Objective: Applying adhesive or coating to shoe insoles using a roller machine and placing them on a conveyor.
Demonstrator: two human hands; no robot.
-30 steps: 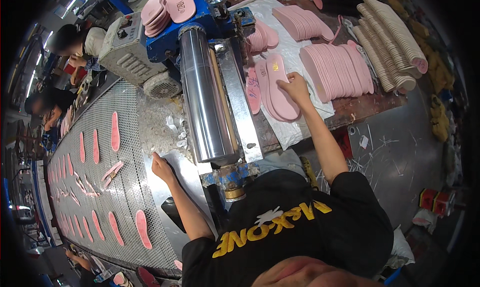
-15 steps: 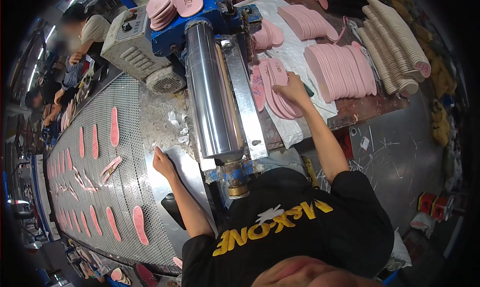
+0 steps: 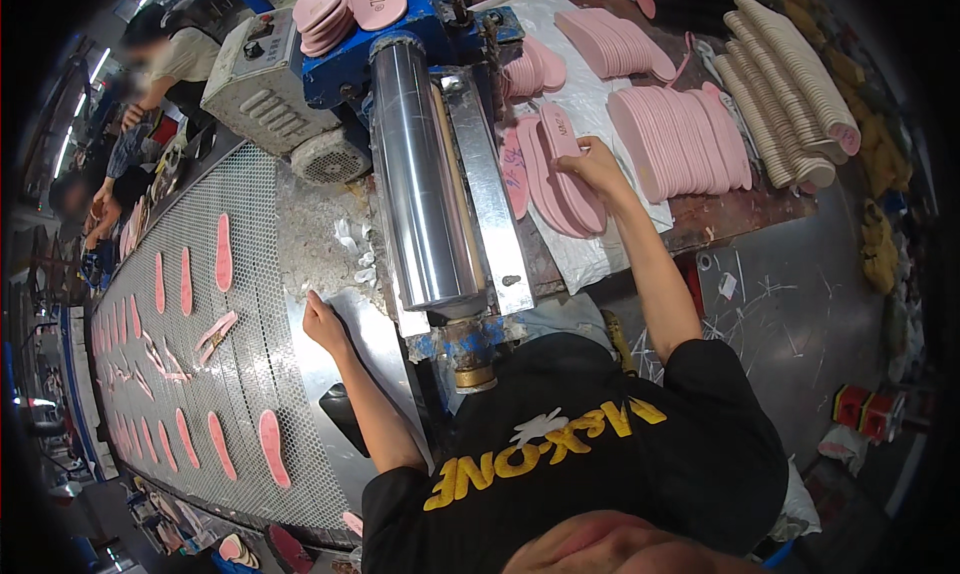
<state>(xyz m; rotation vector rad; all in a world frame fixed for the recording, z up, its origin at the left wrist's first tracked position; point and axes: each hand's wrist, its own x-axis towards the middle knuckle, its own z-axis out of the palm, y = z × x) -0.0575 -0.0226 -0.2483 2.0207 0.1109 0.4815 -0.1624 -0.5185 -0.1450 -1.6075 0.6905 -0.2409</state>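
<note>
My right hand [image 3: 597,170] is closed on the edge of a pink insole [image 3: 562,139], thumb on its face. That insole stands tilted up on its side over a small stack of pink insoles [image 3: 545,196] on a white plastic sheet [image 3: 590,264]. My left hand [image 3: 322,326] is closed beside the sheet-metal plate [image 3: 345,324] at the mesh belt's end; whether it holds anything is hidden. Between my hands lies a shiny steel roller [image 3: 425,194] in a blue machine frame [image 3: 345,69], with pink insoles [image 3: 375,2] stacked on top.
Pink insoles [image 3: 271,449] lie spaced out on a mesh conveyor belt [image 3: 250,354] at left. At right stand a long row of pink insoles [image 3: 680,144] and cream-coloured rows [image 3: 790,94]. A motor [image 3: 330,159] sits behind the belt; other people work at the far left.
My right hand has tipped the top insole up onto its side, off the stack. The insoles on the belt have shifted slightly left. My left hand has barely moved.
</note>
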